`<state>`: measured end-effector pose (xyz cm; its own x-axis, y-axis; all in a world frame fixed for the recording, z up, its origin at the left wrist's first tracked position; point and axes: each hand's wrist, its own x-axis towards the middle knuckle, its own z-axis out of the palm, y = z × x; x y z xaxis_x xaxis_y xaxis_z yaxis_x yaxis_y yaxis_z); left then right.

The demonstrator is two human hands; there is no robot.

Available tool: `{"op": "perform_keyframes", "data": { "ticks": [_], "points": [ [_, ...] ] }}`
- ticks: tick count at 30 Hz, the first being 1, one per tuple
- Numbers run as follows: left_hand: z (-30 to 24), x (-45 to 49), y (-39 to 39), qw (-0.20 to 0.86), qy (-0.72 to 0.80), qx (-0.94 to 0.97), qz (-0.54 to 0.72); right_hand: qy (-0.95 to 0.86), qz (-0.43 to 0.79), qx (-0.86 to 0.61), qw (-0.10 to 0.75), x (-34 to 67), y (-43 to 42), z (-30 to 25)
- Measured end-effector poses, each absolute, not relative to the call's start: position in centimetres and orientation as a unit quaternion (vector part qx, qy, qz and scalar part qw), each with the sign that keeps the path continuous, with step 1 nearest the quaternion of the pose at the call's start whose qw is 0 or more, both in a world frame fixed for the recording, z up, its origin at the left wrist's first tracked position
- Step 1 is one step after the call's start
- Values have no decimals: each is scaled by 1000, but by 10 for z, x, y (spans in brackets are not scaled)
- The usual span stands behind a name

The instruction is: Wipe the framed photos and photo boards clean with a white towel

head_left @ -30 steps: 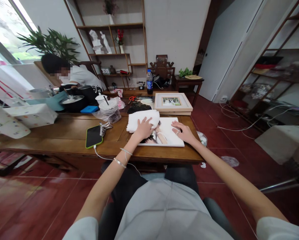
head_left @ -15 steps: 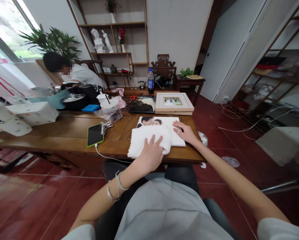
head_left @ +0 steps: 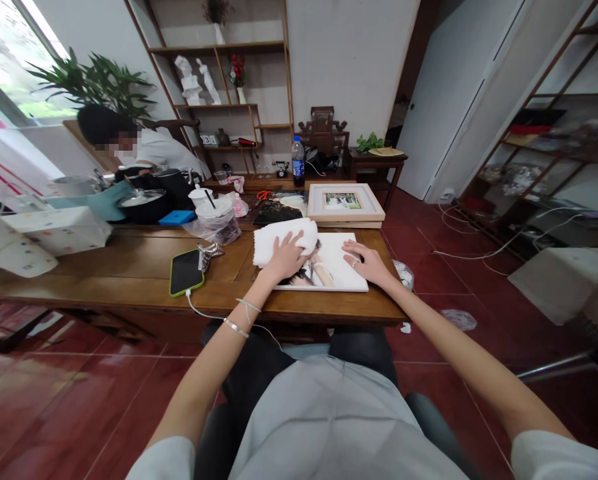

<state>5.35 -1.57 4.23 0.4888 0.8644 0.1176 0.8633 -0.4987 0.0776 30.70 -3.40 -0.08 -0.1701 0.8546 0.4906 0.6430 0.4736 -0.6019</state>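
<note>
Resting on the wooden table (head_left: 129,270) (red floor tiles (head_left: 429,275) below), the picture panel (head_left: 339,263) lies beneath a white cloth (head_left: 267,241), the left hand (head_left: 287,256) spread flat over it. The right hand (head_left: 370,264), fingers loosely apart, touches the panel's right edge. Behind, a bottle (head_left: 298,155) holds dark liquid (head_left: 299,178).

On the table (head_left: 129,273), the cloth (head_left: 265,245) lies over the far left part of the photo panel (head_left: 336,263), under the left hand (head_left: 285,257); the right hand (head_left: 369,262) rests on the panel's right side. Behind the panel lies the framed picture (head_left: 343,202); left of the cloth, the phone (head_left: 187,272).
</note>
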Motion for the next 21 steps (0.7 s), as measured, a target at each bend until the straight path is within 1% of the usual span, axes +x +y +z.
{"op": "perform_keyframes", "data": {
  "ticks": [6, 11, 16, 18, 21],
  "points": [
    [40, 59, -27, -33, 515, 854, 62, -753, 134, -494, 414, 307, -34, -1],
    [44, 67, -79, -62, 525, 848, 37, -757, 131, -494, 408, 307, -34, 0],
    [54, 68, -127, -56, 474, 878, 26, -761, 124, -501, 393, 307, -34, 0],
    [56, 67, -131, -47, 463, 885, 30, -761, 122, -501, 392, 307, -33, 0],
    [55, 65, -118, -38, 467, 883, 32, -761, 122, -500, 396, 307, -33, -1]
  ]
}}
